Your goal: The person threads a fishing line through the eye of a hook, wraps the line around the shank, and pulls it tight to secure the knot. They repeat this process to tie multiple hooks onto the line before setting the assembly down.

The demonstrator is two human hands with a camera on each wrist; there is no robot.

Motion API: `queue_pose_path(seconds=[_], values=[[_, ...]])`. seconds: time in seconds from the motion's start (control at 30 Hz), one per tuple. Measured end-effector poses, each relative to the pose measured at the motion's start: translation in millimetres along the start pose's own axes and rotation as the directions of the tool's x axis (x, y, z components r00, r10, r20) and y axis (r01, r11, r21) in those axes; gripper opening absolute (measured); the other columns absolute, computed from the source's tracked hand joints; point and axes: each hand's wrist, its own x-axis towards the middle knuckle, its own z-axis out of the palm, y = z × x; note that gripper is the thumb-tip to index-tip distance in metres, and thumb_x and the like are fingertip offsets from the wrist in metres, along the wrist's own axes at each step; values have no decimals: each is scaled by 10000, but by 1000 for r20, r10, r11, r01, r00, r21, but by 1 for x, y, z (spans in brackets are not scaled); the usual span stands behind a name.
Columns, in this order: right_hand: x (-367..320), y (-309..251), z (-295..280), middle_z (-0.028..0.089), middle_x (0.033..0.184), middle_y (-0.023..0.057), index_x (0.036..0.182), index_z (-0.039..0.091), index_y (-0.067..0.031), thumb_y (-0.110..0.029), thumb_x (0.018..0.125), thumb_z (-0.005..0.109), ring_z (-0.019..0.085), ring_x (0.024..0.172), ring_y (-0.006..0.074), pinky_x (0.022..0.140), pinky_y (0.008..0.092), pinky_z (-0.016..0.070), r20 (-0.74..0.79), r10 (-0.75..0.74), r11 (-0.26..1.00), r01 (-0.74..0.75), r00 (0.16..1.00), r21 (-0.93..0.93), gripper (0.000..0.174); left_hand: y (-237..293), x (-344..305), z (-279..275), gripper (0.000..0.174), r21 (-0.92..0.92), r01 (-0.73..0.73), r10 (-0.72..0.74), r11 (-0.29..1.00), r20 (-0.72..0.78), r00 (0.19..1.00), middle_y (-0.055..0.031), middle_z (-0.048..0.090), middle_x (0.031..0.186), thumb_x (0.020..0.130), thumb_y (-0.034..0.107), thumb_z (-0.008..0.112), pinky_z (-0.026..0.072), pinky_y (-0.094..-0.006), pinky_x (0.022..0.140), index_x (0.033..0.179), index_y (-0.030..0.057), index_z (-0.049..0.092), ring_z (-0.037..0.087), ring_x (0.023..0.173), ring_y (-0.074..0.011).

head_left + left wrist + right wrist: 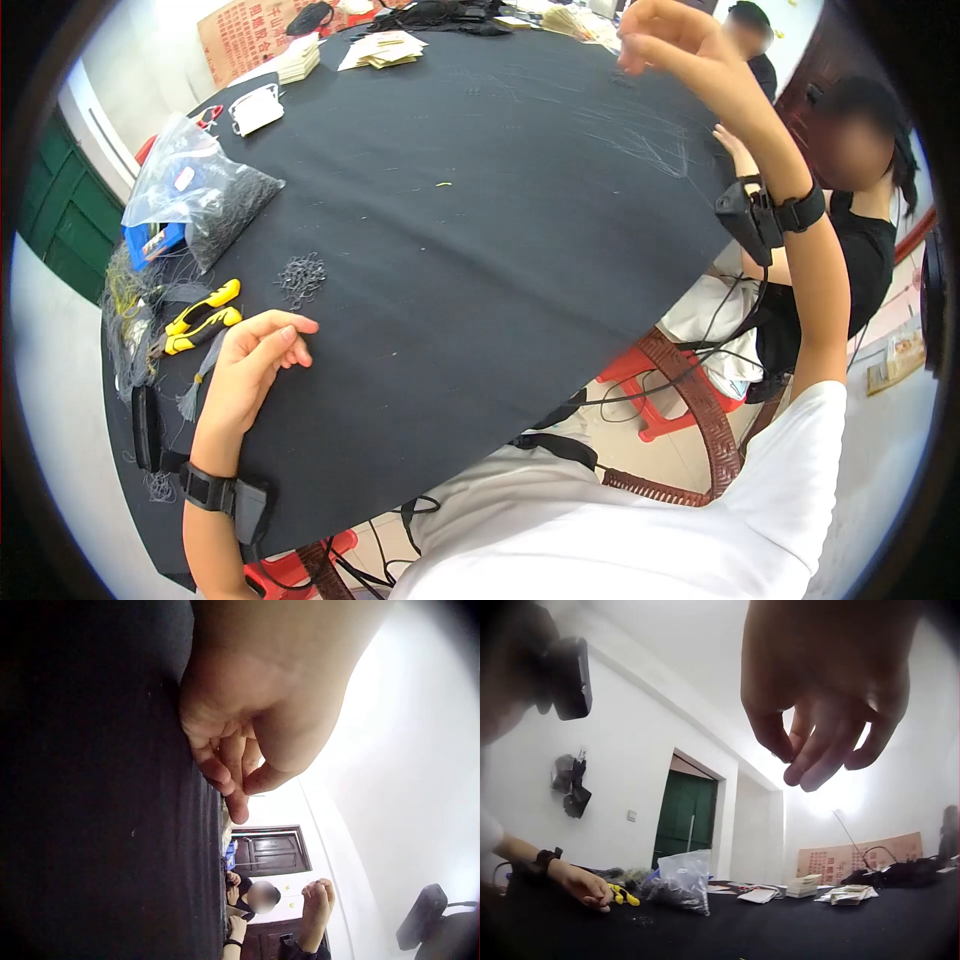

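My left hand (pixel 262 362) rests low over the black tabletop at the left, its thumb drawn in against the index finger. From these fingertips a fine pale thread (pixel 259 796) sticks out in the left wrist view. Just beyond the hand lies a small pile of short dark pieces (pixel 301 280). Yellow-and-black pliers (pixel 203 318) lie right beside it. High over the far right of the table, my right hand (pixel 680 42) is raised with bent fingers and thumb close together. I cannot tell whether anything fine is between them.
A clear bag (pixel 225 205) of dark pieces stands at the left by tangled threads (pixel 125 310). A white mask-like item (pixel 257 109) and card stacks (pixel 383 49) lie farther back. Loose pale threads (pixel 660 140) spread at the far right, near a seated person (pixel 860 220).
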Motion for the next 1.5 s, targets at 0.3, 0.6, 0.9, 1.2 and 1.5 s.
queue_pose_path(seconds=[0.3, 0.6, 0.9, 1.2, 1.5], values=[[25, -11, 104, 564, 750, 7, 892, 579, -50, -169, 846, 564, 551, 668, 66, 620, 216, 451, 227, -107, 981, 66, 968, 182, 128, 2, 1, -4, 221, 58, 4, -6, 998, 37, 999, -17, 573, 722, 893, 161, 507, 413, -185, 652, 978, -22, 596, 537, 693, -72], [4, -10, 187, 589, 677, 1, 882, 595, -18, -138, 818, 595, 543, 609, 58, 551, 180, 415, 437, 42, 780, -303, 899, 548, 135, 1, 2, -4, 239, 72, -15, 12, 997, 42, 999, -17, 581, 763, 900, 170, 489, 389, -164, 643, 1011, -17, 590, 530, 714, -55], [-15, -7, 214, 580, 673, -10, 805, 582, -19, -120, 789, 591, 529, 606, 52, 509, 199, 391, 262, -190, 943, 102, 946, 317, 103, 16, 1, 36, 300, 198, -130, 133, 971, -3, 991, -29, 622, 870, 911, 247, 462, 382, -184, 683, 1068, 27, 594, 520, 777, -54], [-17, -13, 213, 616, 704, 14, 810, 598, -31, -90, 756, 606, 574, 634, 83, 552, 227, 420, 253, -244, 961, 197, 936, 197, 81, 9, 2, 55, 229, 4, -190, 190, 982, -44, 981, -31, 631, 861, 855, 200, 583, 389, -188, 644, 1001, 26, 608, 546, 772, -57], [-17, -13, 215, 635, 743, 33, 836, 603, -17, -67, 769, 601, 604, 697, 104, 639, 232, 457, 356, -219, 935, 92, 908, 342, 84, 4, 0, 51, 206, 57, -254, 258, 966, -75, 963, -3, 624, 795, 865, 234, 564, 363, -183, 632, 923, 51, 639, 506, 728, -39]])
